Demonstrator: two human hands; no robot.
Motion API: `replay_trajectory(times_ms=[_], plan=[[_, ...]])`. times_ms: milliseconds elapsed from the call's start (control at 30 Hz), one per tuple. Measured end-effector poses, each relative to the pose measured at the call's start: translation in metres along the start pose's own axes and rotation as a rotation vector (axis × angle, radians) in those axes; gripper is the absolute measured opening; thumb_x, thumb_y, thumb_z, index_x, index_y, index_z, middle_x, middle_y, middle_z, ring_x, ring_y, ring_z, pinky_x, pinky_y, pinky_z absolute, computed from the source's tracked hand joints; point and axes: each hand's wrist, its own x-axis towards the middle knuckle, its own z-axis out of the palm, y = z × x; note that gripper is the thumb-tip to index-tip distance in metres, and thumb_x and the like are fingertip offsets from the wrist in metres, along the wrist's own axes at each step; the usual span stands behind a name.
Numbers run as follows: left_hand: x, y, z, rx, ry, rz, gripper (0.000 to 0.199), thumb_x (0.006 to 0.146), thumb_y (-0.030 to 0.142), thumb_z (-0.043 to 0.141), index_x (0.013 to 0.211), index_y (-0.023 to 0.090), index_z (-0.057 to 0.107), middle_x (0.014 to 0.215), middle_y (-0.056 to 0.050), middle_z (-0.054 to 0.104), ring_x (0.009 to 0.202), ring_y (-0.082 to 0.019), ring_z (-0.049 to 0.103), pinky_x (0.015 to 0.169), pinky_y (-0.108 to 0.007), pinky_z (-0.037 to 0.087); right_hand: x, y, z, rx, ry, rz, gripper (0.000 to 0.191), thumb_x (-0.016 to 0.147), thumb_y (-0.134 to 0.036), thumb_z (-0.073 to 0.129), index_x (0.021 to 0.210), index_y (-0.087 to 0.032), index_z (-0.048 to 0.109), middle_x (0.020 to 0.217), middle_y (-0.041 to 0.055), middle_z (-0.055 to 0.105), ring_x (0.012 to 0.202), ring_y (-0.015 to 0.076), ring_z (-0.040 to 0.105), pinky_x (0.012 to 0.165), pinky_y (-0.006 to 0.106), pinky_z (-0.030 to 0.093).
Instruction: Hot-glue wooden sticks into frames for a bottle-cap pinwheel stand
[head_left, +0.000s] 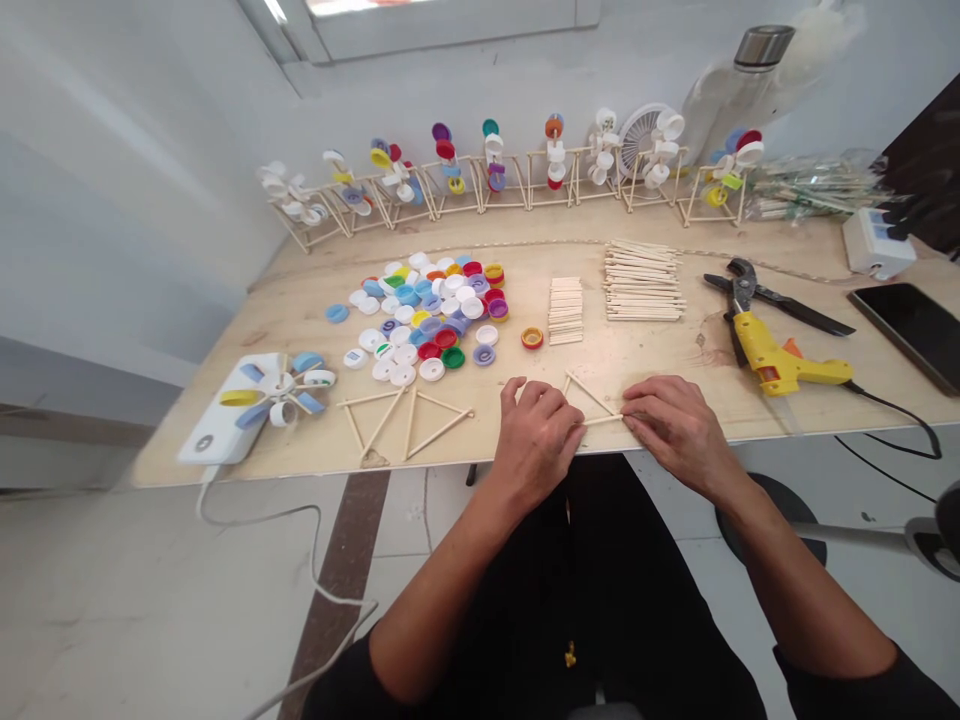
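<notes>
Wears plain black clothing, with black sleeves stopping high enough to leave the forearms bare. Shows a small yellow detail low on the front.

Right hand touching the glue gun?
Apart. The head view shows bare tabletop between the right hand and the glue gun.

Wooden table: caps, stick triangles, glue gun.
</notes>
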Motion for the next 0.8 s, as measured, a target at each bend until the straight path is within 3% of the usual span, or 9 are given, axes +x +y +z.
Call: replay_trajectory(times_ms=[800], plan=[[0.0056,-0.0035,0.0066,0.023,0.039,-0.042,0.015,0.084,0.021,0.057,0.07,0.022,0.062,0.077,-0.003,0.062,0.084,-0.02,0.051,0.088,-0.043,0.031,0.0004,0.0005,-0.0003,0.043,-0.003,0.031,0.009,0.086,-0.021,0.054,0.088,-0.023,0.063,0.097,0.0058,0.068,0.095,0.0224,0.059,0.083,0.042,0.044]])
